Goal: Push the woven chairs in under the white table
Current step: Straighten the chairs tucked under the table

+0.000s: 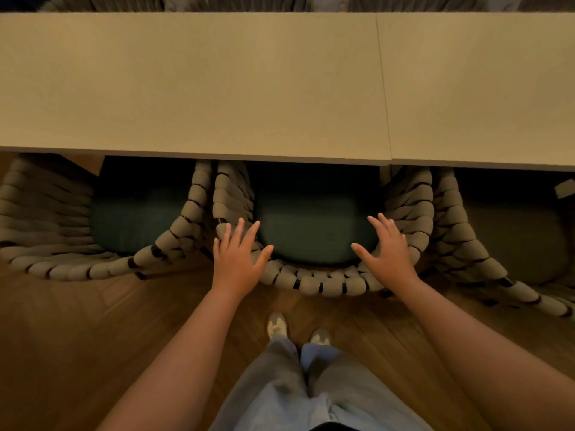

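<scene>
Three woven chairs stand side by side with their fronts under the white table. The middle chair has a dark green cushion. My left hand lies flat with fingers spread on the left part of its curved woven back. My right hand lies flat with fingers spread on the right part of that back. Neither hand grips anything. The left chair and the right chair flank it, and their backs stick out from the table edge.
A seam divides the tabletop into two panels. Wooden floor lies under me, with my legs and pale shoes just behind the middle chair. More woven chair backs show along the table's far side.
</scene>
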{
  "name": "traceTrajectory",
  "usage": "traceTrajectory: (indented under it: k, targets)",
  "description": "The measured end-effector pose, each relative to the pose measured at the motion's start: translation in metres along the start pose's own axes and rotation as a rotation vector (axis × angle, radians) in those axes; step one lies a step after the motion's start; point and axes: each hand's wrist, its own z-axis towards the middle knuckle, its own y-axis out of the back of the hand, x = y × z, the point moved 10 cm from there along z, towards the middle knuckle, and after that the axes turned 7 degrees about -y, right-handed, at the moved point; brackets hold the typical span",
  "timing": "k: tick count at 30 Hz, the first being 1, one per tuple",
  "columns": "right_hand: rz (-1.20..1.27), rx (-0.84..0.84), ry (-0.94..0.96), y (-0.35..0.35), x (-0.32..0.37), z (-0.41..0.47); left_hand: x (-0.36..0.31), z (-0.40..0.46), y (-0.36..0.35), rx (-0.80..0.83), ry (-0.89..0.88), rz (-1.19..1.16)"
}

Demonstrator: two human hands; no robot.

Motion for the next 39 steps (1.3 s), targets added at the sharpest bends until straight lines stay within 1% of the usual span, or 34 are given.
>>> traceTrajectory:
  k: [3,8,12,16,21,24,28,32,39]
  targets:
    - [0.018,0.018,0.022,-0.008,0.018,0.001,0.017,-0.006,0.012,-0.028,0.008,0.017]
    - [0.018,0.022,0.042,-0.021,0.051,0.004,0.061,-0.013,0.031,-0.046,0.07,0.011]
    - [0.02,0.037,0.046,-0.046,0.088,0.002,0.105,-0.018,0.043,-0.025,0.097,0.022]
    - [0.009,0.047,0.06,-0.087,0.142,-0.006,0.166,-0.026,0.061,0.013,0.108,0.052]
    - [0.055,0.081,0.099,-0.15,0.228,-0.019,0.266,-0.039,0.098,0.045,0.13,0.086]
    - [0.05,0.104,0.129,-0.185,0.277,-0.025,0.322,-0.047,0.124,0.033,0.144,0.121]
    - [0.015,0.114,0.161,-0.221,0.328,-0.029,0.371,-0.051,0.154,0.016,0.149,0.113]
    - [-0.052,0.155,0.161,-0.25,0.357,-0.02,0.409,-0.045,0.168,0.021,0.178,0.092]
    - [-0.152,0.246,0.115,-0.292,0.378,0.016,0.48,-0.006,0.181,0.098,0.287,0.111]
